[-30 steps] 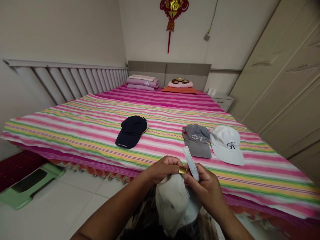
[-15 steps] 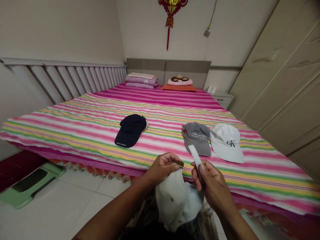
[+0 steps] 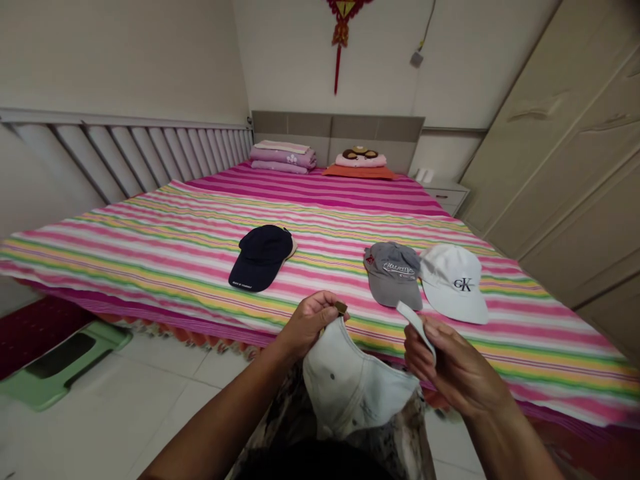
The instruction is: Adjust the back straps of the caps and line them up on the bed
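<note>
I'm pulling the strap [image 3: 415,323] clear of the buckle [image 3: 341,307]; they were together a second ago, now apart, so the cap [image 3: 345,380] is undone at the back. Left hand [image 3: 313,320] is pinching the buckle, right hand [image 3: 450,363] pinching the strap, cap hanging between them before the bed [image 3: 150,247].

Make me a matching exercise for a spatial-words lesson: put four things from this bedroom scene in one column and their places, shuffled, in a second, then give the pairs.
Things
1. dark navy fabric cap
2. grey cap with white stitched lettering
3. white cap with a dark logo
4. cream cloth cap

Places
A. held between left hand and right hand, in front of the striped bed
B. on the bed, rightmost
C. on the bed, alone to the left
D. on the bed, touching the white cap's left side

Pairs: 1-C, 2-D, 3-B, 4-A
</note>
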The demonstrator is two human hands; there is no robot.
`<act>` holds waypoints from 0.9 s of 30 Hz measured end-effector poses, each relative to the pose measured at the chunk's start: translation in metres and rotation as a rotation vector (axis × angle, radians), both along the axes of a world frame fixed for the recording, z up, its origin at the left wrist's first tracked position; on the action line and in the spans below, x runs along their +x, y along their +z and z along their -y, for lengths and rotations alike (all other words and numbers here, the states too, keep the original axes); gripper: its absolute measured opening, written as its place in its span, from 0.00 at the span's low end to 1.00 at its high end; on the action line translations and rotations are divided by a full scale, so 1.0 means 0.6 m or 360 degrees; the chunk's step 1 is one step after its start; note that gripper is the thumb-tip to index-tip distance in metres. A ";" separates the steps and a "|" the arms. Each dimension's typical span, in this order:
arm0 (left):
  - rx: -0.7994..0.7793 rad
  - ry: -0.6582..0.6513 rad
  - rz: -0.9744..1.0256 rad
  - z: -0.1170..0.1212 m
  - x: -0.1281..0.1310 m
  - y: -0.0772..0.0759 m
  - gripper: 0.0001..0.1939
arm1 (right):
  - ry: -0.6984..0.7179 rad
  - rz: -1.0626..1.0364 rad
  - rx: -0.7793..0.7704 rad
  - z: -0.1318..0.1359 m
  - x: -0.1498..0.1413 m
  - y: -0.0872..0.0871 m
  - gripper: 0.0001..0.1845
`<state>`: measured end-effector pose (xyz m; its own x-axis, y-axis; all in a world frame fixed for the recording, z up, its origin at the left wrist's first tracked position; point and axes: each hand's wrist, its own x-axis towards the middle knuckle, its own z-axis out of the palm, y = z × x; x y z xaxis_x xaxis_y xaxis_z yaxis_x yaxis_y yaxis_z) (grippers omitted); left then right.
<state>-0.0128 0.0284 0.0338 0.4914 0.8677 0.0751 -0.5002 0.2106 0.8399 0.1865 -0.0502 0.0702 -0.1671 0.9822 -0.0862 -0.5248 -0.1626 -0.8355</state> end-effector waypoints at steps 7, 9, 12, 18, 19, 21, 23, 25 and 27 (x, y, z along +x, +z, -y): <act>0.0022 -0.0144 0.0130 0.010 0.019 -0.005 0.15 | 0.0096 0.0211 -0.0096 0.003 -0.026 -0.014 0.11; -0.0031 -0.0155 0.0184 0.009 0.024 -0.009 0.16 | 0.0060 0.0218 -0.0109 -0.002 -0.036 -0.014 0.12; -0.0123 -0.0150 0.0263 0.008 0.028 -0.017 0.17 | 0.0018 0.0239 -0.0110 -0.011 -0.050 -0.015 0.14; -0.0272 -0.0134 0.0374 0.009 0.031 -0.036 0.16 | 0.0039 0.0242 -0.0123 -0.023 -0.066 -0.033 0.14; -0.0283 -0.0126 0.0395 0.010 0.031 -0.038 0.16 | 0.0045 0.0232 -0.0132 -0.024 -0.069 -0.035 0.14; -0.0301 -0.0118 0.0425 0.012 0.032 -0.040 0.15 | 0.0059 0.0209 -0.0150 -0.025 -0.072 -0.038 0.15; -0.0311 -0.0112 0.0445 0.014 0.033 -0.040 0.15 | 0.0064 0.0187 -0.0158 -0.025 -0.076 -0.038 0.15; -0.0313 -0.0115 0.0446 0.016 0.033 -0.039 0.15 | 0.0052 0.0182 -0.0160 -0.025 -0.078 -0.039 0.16; -0.0314 -0.0112 0.0438 0.017 0.034 -0.037 0.16 | 0.0037 0.0197 -0.0166 -0.025 -0.079 -0.039 0.16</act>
<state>0.0075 0.0182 0.0115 0.5353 0.8433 0.0474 -0.6808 0.3975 0.6152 0.1390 -0.0351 0.0466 -0.1717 0.9627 -0.2091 -0.4139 -0.2631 -0.8715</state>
